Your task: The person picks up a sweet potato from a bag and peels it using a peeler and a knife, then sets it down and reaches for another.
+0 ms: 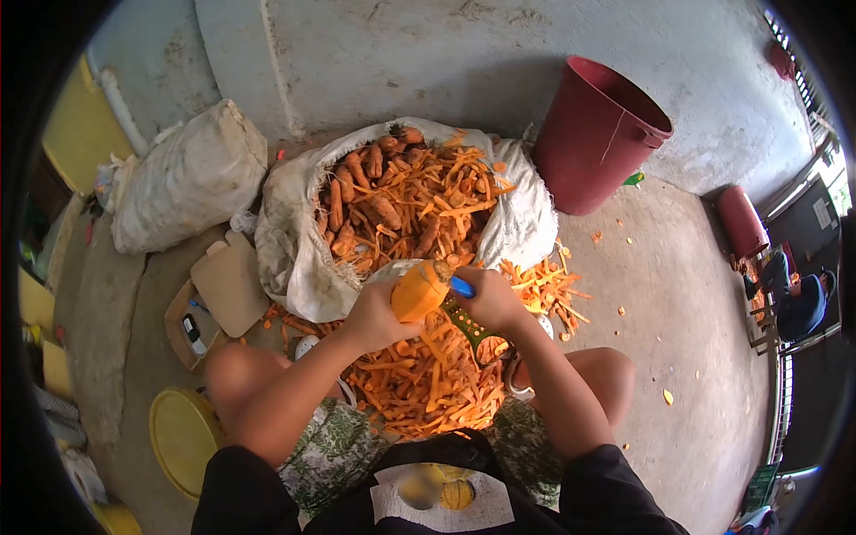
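Observation:
My left hand (373, 314) is wrapped round a thick, mostly peeled carrot (415, 294), its darker stem end pointing up and away. My right hand (492, 300) grips a blue-handled peeler (461, 286) whose handle end lies right at the carrot's side; the blade is hidden. Below both hands, between my legs, spreads a heap of orange carrot peels (428, 383). A green piece with holes (473, 332) shows just under my right hand. Ahead of me, an opened white sack (283, 267) holds unpeeled carrots (383, 211) and more peels.
A tall red bin (580, 147) stands against the wall (401, 62). To the left are a full white sack (192, 183), a cardboard box (234, 290) and a yellow bucket (183, 441). Another red bin (742, 221) lies at right, near a seated person (807, 308).

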`<action>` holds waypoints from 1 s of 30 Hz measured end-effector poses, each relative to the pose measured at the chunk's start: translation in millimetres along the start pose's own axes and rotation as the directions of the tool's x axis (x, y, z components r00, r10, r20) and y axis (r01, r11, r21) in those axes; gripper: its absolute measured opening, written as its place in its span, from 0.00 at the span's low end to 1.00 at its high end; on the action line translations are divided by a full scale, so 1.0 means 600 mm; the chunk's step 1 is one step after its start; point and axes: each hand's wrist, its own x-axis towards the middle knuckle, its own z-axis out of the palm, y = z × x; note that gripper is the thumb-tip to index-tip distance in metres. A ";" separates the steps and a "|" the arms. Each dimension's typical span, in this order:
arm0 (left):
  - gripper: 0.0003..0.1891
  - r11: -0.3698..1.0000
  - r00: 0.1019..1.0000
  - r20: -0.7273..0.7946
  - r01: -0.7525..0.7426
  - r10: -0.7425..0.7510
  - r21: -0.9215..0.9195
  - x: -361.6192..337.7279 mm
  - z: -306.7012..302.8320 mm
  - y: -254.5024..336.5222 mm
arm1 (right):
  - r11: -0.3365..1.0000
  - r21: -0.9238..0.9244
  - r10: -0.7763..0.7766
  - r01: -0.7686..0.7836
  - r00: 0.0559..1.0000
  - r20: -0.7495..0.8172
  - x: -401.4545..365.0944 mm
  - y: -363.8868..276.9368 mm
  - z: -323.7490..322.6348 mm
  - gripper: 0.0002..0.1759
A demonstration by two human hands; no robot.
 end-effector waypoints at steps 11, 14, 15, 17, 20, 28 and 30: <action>0.25 0.738 0.884 0.261 -0.468 0.389 0.486 0.007 -0.014 0.018 | 0.869 -0.118 0.490 -0.481 0.869 0.063 0.044 0.101 0.073 0.14; 0.24 0.646 0.866 0.245 -0.491 0.436 0.584 0.011 -0.024 0.021 | 0.862 -0.129 0.468 -0.490 0.868 -0.165 0.039 0.082 0.043 0.14; 0.21 0.596 0.873 0.261 -0.476 0.413 0.646 0.011 -0.025 0.021 | 0.863 -0.129 0.467 -0.489 0.869 -0.165 0.038 0.075 0.032 0.14; 0.20 0.618 0.891 0.260 -0.447 0.372 0.647 0.009 -0.028 0.017 | 0.869 0.109 0.495 -0.483 0.855 -0.153 0.039 0.051 0.006 0.14; 0.21 0.617 0.903 0.248 -0.422 0.351 0.664 0.009 -0.029 0.006 | 0.679 0.610 0.459 -0.409 0.885 0.081 0.032 0.053 0.020 0.13; 0.23 0.538 0.896 0.196 -0.402 0.399 0.741 0.012 -0.032 -0.004 | 0.223 0.865 0.271 -0.450 0.881 0.389 -0.008 -0.008 0.008 0.13; 0.20 0.641 0.927 0.108 -0.330 0.360 0.693 0.011 -0.034 -0.001 | 0.483 0.808 0.391 -0.339 0.909 0.147 -0.001 0.005 0.006 0.13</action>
